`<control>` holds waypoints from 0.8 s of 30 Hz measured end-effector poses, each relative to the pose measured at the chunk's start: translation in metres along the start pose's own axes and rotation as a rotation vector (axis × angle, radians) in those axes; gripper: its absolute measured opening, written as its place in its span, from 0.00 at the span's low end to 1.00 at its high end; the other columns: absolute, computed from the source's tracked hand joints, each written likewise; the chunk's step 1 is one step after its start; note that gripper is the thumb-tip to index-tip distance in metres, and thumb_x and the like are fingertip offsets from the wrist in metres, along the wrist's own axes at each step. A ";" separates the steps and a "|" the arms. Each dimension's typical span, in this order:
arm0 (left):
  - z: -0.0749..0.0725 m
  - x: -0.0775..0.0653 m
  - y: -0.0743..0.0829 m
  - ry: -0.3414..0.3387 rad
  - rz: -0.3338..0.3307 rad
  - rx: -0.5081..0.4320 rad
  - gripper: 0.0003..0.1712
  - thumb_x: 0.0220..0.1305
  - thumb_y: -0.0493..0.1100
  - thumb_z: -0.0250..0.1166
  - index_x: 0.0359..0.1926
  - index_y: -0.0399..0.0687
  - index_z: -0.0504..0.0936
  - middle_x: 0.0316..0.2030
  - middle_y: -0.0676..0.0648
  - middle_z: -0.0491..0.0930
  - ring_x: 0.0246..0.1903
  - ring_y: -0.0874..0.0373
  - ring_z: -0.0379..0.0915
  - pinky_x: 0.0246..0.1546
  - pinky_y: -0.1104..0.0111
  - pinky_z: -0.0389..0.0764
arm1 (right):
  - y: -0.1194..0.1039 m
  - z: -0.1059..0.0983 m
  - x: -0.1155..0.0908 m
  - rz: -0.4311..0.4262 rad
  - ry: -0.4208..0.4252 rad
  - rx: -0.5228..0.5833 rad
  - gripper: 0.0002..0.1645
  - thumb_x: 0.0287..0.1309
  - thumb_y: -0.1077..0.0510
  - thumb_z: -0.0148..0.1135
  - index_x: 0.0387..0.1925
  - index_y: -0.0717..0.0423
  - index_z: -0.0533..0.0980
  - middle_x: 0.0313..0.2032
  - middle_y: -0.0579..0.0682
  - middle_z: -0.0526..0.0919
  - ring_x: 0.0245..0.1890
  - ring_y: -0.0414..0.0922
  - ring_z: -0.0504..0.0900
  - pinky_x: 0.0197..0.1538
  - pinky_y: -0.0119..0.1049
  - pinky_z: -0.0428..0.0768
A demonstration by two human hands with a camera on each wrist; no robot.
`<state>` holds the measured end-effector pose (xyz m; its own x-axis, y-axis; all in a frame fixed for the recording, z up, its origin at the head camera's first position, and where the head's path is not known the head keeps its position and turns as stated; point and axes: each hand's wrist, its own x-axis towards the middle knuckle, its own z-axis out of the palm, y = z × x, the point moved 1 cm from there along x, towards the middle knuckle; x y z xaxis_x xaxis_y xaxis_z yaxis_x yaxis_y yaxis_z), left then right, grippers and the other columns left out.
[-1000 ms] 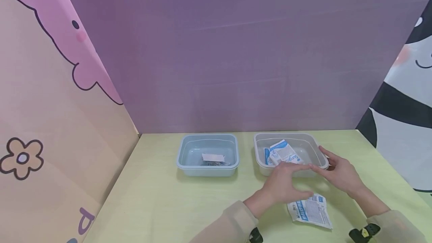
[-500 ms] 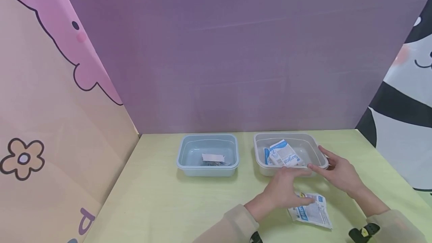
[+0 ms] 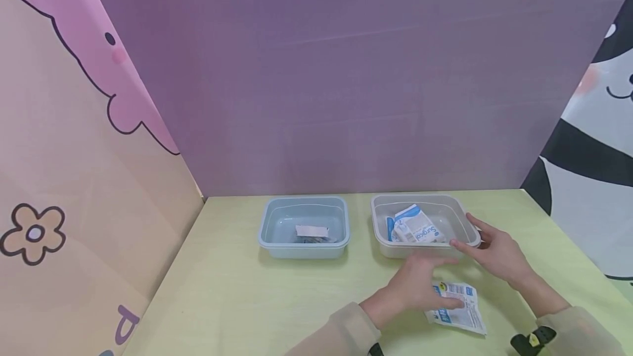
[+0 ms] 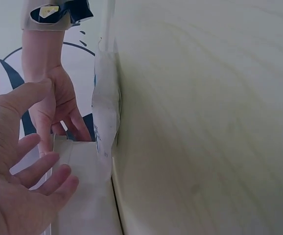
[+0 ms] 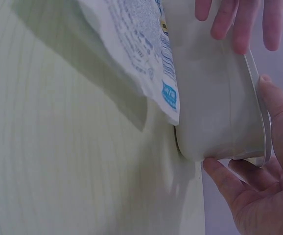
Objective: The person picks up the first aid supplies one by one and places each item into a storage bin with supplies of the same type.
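Note:
My right hand (image 3: 499, 260) grips the right front corner of a light grey plastic bin (image 3: 452, 218), thumb at the front rim and fingers along the side. Inside that bin lie white-and-blue packets (image 3: 417, 226), one lettered "Surgica". My left hand (image 3: 410, 285) hovers in front of the bin with thumb and fingers spread apart, holding nothing. Below and beyond its thumb, a white-and-blue printed packet (image 3: 462, 315) lies on the table, partly hidden by the thumb. In the right wrist view, right-hand fingertips (image 5: 220, 171) touch the bin's end wall.
A light blue bin (image 3: 304, 252) stands to the left of the grey one. It holds a small white piece (image 3: 312, 231) and something clear that is hard to make out. A purple wall panel (image 3: 346, 98) rises behind the pale green table (image 3: 237, 301).
My left hand has drawn back a little from the grey bin, toward the near side and slightly right over the loose packet. The right hand keeps its place on the bin.

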<state>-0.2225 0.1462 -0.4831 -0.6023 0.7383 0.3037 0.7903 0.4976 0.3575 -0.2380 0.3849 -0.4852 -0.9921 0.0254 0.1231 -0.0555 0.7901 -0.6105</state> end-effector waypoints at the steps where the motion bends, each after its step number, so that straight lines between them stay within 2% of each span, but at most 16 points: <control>1: 0.001 0.000 0.000 -0.007 -0.001 0.004 0.44 0.57 0.68 0.78 0.72 0.61 0.78 0.67 0.67 0.80 0.68 0.73 0.72 0.71 0.81 0.65 | -0.001 0.000 0.000 0.001 0.000 0.001 0.59 0.68 0.38 0.71 0.82 0.65 0.54 0.65 0.80 0.74 0.62 0.76 0.79 0.50 0.60 0.87; 4: 0.001 -0.001 0.002 -0.046 -0.018 0.018 0.45 0.57 0.70 0.77 0.72 0.62 0.78 0.67 0.67 0.80 0.68 0.74 0.72 0.71 0.80 0.66 | -0.003 0.000 0.000 0.002 0.001 0.001 0.59 0.67 0.38 0.71 0.82 0.66 0.54 0.65 0.80 0.74 0.62 0.75 0.80 0.49 0.57 0.87; 7: 0.002 -0.002 0.003 -0.083 -0.042 0.032 0.45 0.56 0.70 0.78 0.72 0.64 0.78 0.67 0.69 0.79 0.66 0.76 0.72 0.70 0.80 0.67 | -0.003 -0.001 0.000 0.004 0.002 0.002 0.59 0.67 0.38 0.71 0.82 0.66 0.54 0.65 0.80 0.74 0.62 0.76 0.79 0.44 0.44 0.88; 9: 0.003 -0.003 0.004 -0.101 -0.042 0.041 0.46 0.56 0.71 0.78 0.72 0.64 0.77 0.66 0.69 0.79 0.65 0.77 0.73 0.69 0.81 0.67 | -0.003 -0.002 0.000 0.005 -0.001 0.000 0.59 0.67 0.38 0.71 0.82 0.66 0.54 0.65 0.81 0.73 0.62 0.75 0.79 0.40 0.34 0.84; 11: 0.005 -0.003 0.004 -0.110 -0.030 0.045 0.47 0.54 0.70 0.79 0.72 0.63 0.77 0.66 0.69 0.80 0.64 0.77 0.73 0.69 0.82 0.66 | -0.003 -0.002 0.000 0.007 -0.002 -0.002 0.59 0.67 0.38 0.71 0.82 0.66 0.54 0.66 0.81 0.73 0.62 0.75 0.79 0.39 0.32 0.82; 14: 0.007 -0.004 0.004 -0.121 -0.010 0.061 0.47 0.53 0.71 0.79 0.72 0.63 0.78 0.66 0.69 0.80 0.65 0.78 0.72 0.69 0.83 0.65 | -0.002 -0.001 0.000 0.011 -0.008 0.002 0.59 0.67 0.38 0.71 0.82 0.65 0.54 0.67 0.81 0.71 0.63 0.76 0.79 0.44 0.44 0.89; 16: 0.008 -0.005 0.005 -0.133 -0.003 0.072 0.48 0.52 0.71 0.80 0.72 0.64 0.77 0.66 0.69 0.79 0.65 0.78 0.71 0.69 0.83 0.64 | -0.001 -0.001 -0.001 0.014 -0.010 0.003 0.59 0.68 0.38 0.71 0.82 0.65 0.53 0.68 0.81 0.70 0.63 0.76 0.78 0.49 0.56 0.89; 18: 0.008 -0.006 0.006 -0.142 0.006 0.082 0.48 0.52 0.71 0.80 0.72 0.64 0.77 0.65 0.69 0.80 0.64 0.79 0.72 0.69 0.84 0.64 | -0.001 0.000 -0.001 0.015 -0.012 0.006 0.59 0.68 0.38 0.70 0.82 0.65 0.53 0.68 0.82 0.69 0.64 0.76 0.77 0.53 0.62 0.87; 24: 0.008 -0.006 0.008 -0.172 0.031 0.126 0.50 0.50 0.72 0.80 0.73 0.65 0.76 0.63 0.68 0.81 0.60 0.80 0.72 0.69 0.82 0.63 | -0.001 0.000 0.001 0.002 0.000 0.004 0.58 0.68 0.38 0.70 0.82 0.66 0.54 0.68 0.82 0.70 0.63 0.76 0.78 0.51 0.60 0.88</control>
<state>-0.2119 0.1489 -0.4894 -0.5577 0.8157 0.1536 0.8225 0.5183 0.2342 -0.2386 0.3842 -0.4847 -0.9922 0.0267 0.1215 -0.0539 0.7877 -0.6138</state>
